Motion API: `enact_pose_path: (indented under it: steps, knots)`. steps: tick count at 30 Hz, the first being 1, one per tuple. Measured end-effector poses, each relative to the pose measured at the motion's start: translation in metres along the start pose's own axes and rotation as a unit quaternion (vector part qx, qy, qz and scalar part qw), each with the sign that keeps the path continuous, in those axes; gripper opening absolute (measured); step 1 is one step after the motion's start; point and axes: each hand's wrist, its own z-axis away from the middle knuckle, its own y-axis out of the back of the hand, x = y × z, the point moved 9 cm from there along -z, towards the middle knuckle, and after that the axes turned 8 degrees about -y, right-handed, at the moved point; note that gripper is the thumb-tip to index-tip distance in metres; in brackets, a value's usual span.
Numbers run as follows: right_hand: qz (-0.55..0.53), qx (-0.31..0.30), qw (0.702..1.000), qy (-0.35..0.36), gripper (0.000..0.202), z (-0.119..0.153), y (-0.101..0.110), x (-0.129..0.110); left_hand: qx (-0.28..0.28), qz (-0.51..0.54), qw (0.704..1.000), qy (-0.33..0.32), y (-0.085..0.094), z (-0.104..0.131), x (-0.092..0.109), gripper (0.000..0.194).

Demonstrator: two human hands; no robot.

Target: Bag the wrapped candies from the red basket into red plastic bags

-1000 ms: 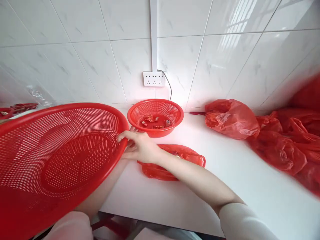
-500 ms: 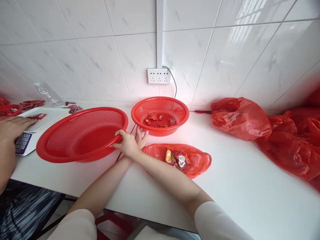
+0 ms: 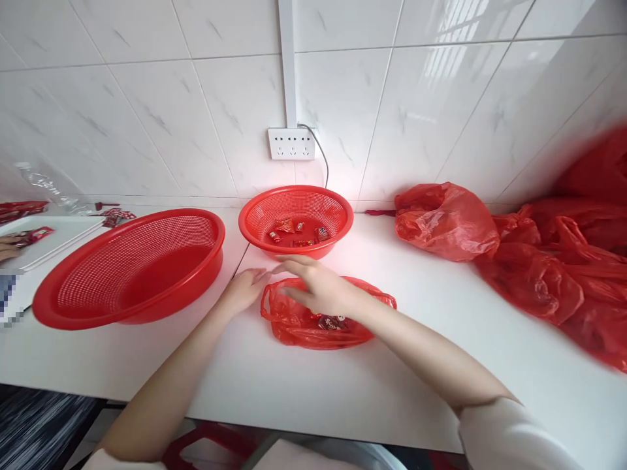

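My left hand [image 3: 243, 291] is at the left end of an open red plastic bag [image 3: 289, 333], fingers stretched out and no object in them. Over that bag hovers my right hand [image 3: 321, 286], its thumb and fingers apart, also holding nothing. Inside the bag lie dark wrapped snacks [image 3: 333, 322], partly covered by my right hand. Just behind my hands stands a red perforated basket [image 3: 296, 196] with several small snack packets [image 3: 285, 225] at its bottom. A larger red basket [image 3: 127, 320], bare inside, rests to the left.
A filled red bag [image 3: 445, 222] and a heap of red bags [image 3: 553, 281] lie on the right. At the far left, another person's hand [image 3: 8, 248] holds a red packet [image 3: 34, 235] over a white tray [image 3: 73, 230]. A clear bottle [image 3: 53, 189] lies by the wall.
My arms have uncrossed. My right hand has let go of the large basket's rim and moved right over the bag; my left hand has come left and nearer. The view has shifted right.
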Motion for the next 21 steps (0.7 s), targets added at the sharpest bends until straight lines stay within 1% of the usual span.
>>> enact_pose_path:
  steps: [2, 4, 5, 6, 7, 8, 9, 10, 11, 13, 14, 15, 16, 17, 18, 19, 20, 21]
  knots:
    - [0.112, 0.003, 0.991, -0.076, 0.050, 0.039, 0.027, 0.031, -0.057, -0.078, 0.995, 0.007, -0.002, 0.016, -0.004, 0.041]
    - [0.222, -0.018, 0.957, -0.184, 0.067, 0.075, 0.046, 0.069, -0.088, -0.136, 0.987, 0.008, -0.005, 0.031, -0.007, 0.043]
    - [0.260, -0.034, 0.935, -0.239, 0.069, 0.092, 0.054, 0.087, -0.093, -0.147, 0.985, 0.007, -0.005, 0.037, -0.007, 0.043]
    - [0.283, -0.052, 0.912, -0.292, 0.061, 0.108, 0.062, 0.102, -0.094, -0.145, 0.985, 0.006, -0.005, 0.042, -0.006, 0.041]
    - [0.291, -0.067, 0.893, -0.337, 0.046, 0.122, 0.071, 0.114, -0.092, -0.132, 0.987, 0.004, -0.003, 0.045, -0.004, 0.038]
    - [0.286, -0.074, 0.882, -0.367, 0.031, 0.132, 0.081, 0.120, -0.087, -0.109, 0.990, 0.002, 0.000, 0.045, -0.001, 0.035]
    - [0.271, -0.071, 0.880, -0.384, 0.020, 0.138, 0.092, 0.122, -0.076, -0.079, 0.994, 0.000, 0.005, 0.044, 0.004, 0.033]
    - [0.248, -0.054, 0.886, -0.387, 0.018, 0.140, 0.104, 0.120, -0.062, -0.045, 0.997, -0.004, 0.013, 0.040, 0.010, 0.030]
    - [0.217, -0.029, 0.900, -0.377, 0.021, 0.139, 0.118, 0.115, -0.047, -0.008, 0.999, -0.010, 0.023, 0.036, 0.019, 0.028]
    - [0.126, 0.033, 0.937, -0.325, 0.023, 0.130, 0.144, 0.096, -0.010, 0.071, 0.997, -0.029, 0.047, 0.024, 0.043, 0.023]
    - [0.066, 0.075, 0.951, -0.291, 0.023, 0.124, 0.158, 0.085, 0.009, 0.115, 0.992, -0.045, 0.059, 0.018, 0.057, 0.021]
    - [0.002, 0.129, 0.959, -0.252, 0.024, 0.118, 0.172, 0.072, 0.026, 0.171, 0.983, -0.066, 0.071, 0.012, 0.074, 0.020]
    - [-0.060, 0.191, 0.957, -0.209, 0.023, 0.113, 0.186, 0.060, 0.036, 0.237, 0.967, -0.089, 0.080, 0.006, 0.091, 0.021]
    - [-0.112, 0.257, 0.945, -0.167, 0.021, 0.111, 0.199, 0.049, 0.038, 0.302, 0.946, -0.114, 0.086, 0.002, 0.108, 0.021]
    - [-0.149, 0.321, 0.926, -0.129, 0.018, 0.109, 0.209, 0.039, 0.038, 0.356, 0.924, -0.137, 0.090, -0.002, 0.125, 0.020]
    - [-0.170, 0.373, 0.907, -0.096, 0.016, 0.108, 0.215, 0.029, 0.041, 0.392, 0.906, -0.152, 0.093, -0.004, 0.139, 0.018]
    - [-0.178, 0.408, 0.893, -0.069, 0.014, 0.106, 0.217, 0.019, 0.043, 0.409, 0.897, -0.161, 0.093, -0.006, 0.150, 0.021]
    - [-0.176, 0.427, 0.886, -0.049, 0.014, 0.101, 0.215, 0.009, 0.043, 0.412, 0.895, -0.166, 0.090, -0.007, 0.160, 0.030]
